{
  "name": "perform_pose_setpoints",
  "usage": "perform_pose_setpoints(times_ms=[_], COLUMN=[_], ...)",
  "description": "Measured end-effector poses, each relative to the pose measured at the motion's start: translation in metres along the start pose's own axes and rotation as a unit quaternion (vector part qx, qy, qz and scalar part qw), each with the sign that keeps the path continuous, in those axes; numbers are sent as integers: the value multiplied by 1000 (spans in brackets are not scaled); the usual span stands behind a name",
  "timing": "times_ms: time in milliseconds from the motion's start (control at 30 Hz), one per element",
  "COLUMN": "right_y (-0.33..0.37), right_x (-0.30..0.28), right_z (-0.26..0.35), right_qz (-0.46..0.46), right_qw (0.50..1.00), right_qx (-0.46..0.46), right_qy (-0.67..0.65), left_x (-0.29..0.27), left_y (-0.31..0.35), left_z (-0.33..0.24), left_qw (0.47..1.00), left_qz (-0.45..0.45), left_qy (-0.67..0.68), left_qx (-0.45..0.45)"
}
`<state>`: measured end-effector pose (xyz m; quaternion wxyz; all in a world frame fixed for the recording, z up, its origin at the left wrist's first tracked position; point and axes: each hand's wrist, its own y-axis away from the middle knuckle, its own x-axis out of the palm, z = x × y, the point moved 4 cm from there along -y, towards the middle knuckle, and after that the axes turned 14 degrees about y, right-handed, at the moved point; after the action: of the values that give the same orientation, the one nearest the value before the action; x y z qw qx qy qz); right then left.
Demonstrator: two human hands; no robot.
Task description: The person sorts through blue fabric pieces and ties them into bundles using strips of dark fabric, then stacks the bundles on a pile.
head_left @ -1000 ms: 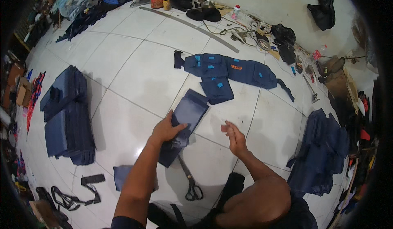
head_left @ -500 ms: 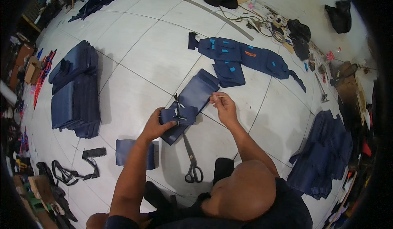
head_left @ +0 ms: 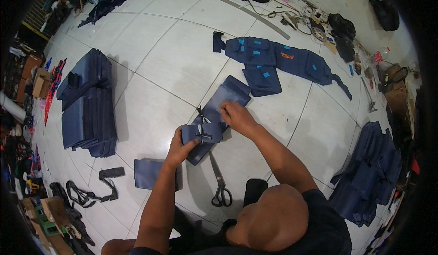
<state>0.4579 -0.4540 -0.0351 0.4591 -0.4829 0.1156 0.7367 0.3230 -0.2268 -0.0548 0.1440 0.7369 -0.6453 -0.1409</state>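
Note:
My left hand [head_left: 180, 150] is closed round the left end of a small navy fabric bundle [head_left: 212, 131], thumb on top. A dark and white tie [head_left: 201, 116] crosses the bundle, its loose ends sticking up. Beneath lies a long stack of navy fabric pieces [head_left: 226, 92], set slantwise on the tiles. Over this stack my right hand [head_left: 237, 118] has its fingers curled together; whatever they pinch is hidden. Black-handled scissors [head_left: 221, 192] lie just below, blades pointing toward the stack. A smaller navy fabric stack [head_left: 148, 174] rests beside my left forearm, which partly covers it.
Tall navy fabric stacks [head_left: 89, 118] stand at left, and more navy piles [head_left: 368, 177] at right. A navy belt with pockets [head_left: 283, 61] lies spread out ahead. Black strapping [head_left: 91, 193] is at lower left. A long metal strip [head_left: 237, 11] and clutter line the far wall.
My right hand has moved left and closer to the bundle, fingers now curled in. The thin pale strand seen at its fingertips no longer shows. The left hand keeps hold of the bundle.

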Motion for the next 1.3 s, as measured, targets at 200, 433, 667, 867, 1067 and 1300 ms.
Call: perform_pose_setpoints(times_ms=[200, 433, 667, 867, 1067, 1300], right_y=[0, 1, 13, 57, 38, -5], right_x=[0, 1, -12, 1, 23, 25], right_z=[-1, -12, -24, -37, -25, -28], right_qz=[-9, -4, -131, -245, -230, -174], right_qw=[998, 999, 963, 924, 825, 845], right_qx=[33, 41, 181, 258, 325, 296], right_qy=[-47, -32, -149, -139, -401, -410], left_x=[-3, 0, -10, -3, 9, -11], left_y=[-1, 0, 4, 47, 35, 4], left_z=[6, -4, 5, -14, -1, 1], left_qw=[999, 1000, 992, 960, 963, 950], left_qz=[-39, -15, -71, -217, -233, -295], left_qy=[12, -9, -73, -126, -42, -88], left_qx=[29, -4, 72, -122, -126, -43])
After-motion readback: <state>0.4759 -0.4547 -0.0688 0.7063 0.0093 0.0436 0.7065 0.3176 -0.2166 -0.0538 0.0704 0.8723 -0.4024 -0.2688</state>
